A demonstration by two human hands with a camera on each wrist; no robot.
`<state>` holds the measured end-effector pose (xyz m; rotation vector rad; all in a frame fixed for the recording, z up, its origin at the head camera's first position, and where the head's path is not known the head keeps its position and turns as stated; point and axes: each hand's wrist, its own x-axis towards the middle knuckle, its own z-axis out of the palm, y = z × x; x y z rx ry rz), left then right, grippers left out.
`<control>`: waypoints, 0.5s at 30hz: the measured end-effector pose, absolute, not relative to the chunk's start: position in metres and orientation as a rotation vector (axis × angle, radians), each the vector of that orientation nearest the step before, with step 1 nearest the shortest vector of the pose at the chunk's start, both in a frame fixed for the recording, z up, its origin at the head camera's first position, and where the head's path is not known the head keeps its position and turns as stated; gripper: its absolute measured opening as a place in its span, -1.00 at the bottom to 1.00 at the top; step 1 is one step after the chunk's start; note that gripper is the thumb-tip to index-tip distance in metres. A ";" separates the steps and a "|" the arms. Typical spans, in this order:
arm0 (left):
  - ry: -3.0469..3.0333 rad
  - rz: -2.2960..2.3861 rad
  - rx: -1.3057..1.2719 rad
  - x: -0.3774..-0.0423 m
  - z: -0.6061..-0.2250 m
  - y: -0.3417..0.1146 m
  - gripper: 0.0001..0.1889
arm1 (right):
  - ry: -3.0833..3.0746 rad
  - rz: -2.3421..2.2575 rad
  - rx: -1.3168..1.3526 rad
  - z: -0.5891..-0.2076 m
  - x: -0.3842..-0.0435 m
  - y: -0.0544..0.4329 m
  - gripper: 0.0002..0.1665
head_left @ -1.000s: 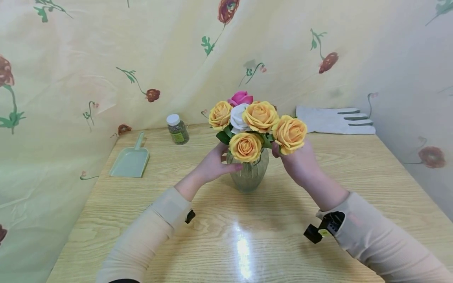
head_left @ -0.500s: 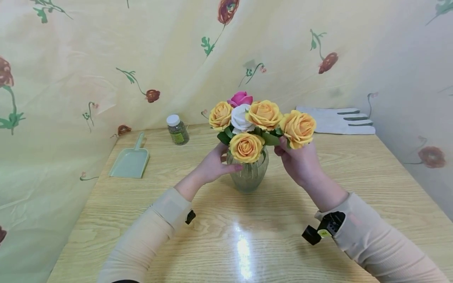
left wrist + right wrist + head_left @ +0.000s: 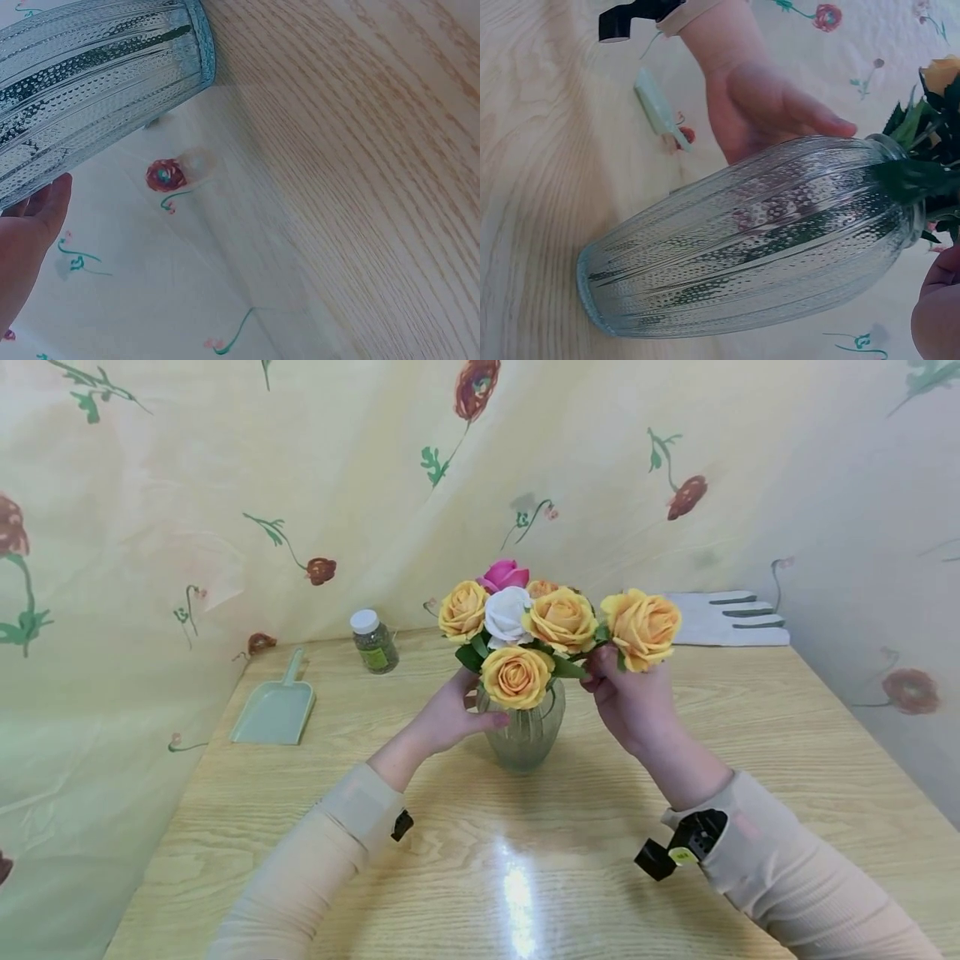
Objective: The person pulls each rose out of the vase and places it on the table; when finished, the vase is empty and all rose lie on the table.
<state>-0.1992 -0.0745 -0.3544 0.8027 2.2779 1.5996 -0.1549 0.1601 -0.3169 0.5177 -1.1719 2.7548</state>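
Observation:
A ribbed clear glass vase (image 3: 527, 743) stands upright on the table, holding several artificial roses. Yellow ones (image 3: 517, 677) surround a white rose (image 3: 507, 616), with a pink rose (image 3: 504, 576) behind. My left hand (image 3: 442, 714) grips the vase's left side, thumb in front; the right wrist view shows its thumb near the vase's neck, palm against the glass. My right hand (image 3: 636, 706) pinches a yellow rose (image 3: 641, 628) just under its bloom, to the right of the others. Leaves and fingers hide its stem, so I cannot tell whether the stem's end is inside the vase.
A pale green dustpan (image 3: 275, 710) lies at the table's left. Near the back edge stands a white-capped jar (image 3: 375, 643) with dark contents. White gloves (image 3: 727, 618) lie at the back right. A flower-printed sheet (image 3: 360, 468) hangs behind the wooden table (image 3: 450, 868).
My right hand has drawn the yellow rose to the right and slightly up, apart from the other blooms. The left hand keeps its grip on the vase. The head view has tilted slightly.

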 end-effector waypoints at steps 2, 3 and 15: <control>2.278 1.603 0.797 -0.199 -0.355 -0.074 0.22 | -1.141 2.758 0.522 -0.316 -0.154 0.161 -0.83; 2.279 1.606 0.795 -0.199 -0.355 -0.074 0.23 | -1.127 2.762 0.525 -0.316 -0.153 0.162 -0.83; 2.290 1.611 0.803 -0.198 -0.356 -0.072 0.25 | -1.041 2.790 0.621 -0.316 -0.152 0.163 -0.87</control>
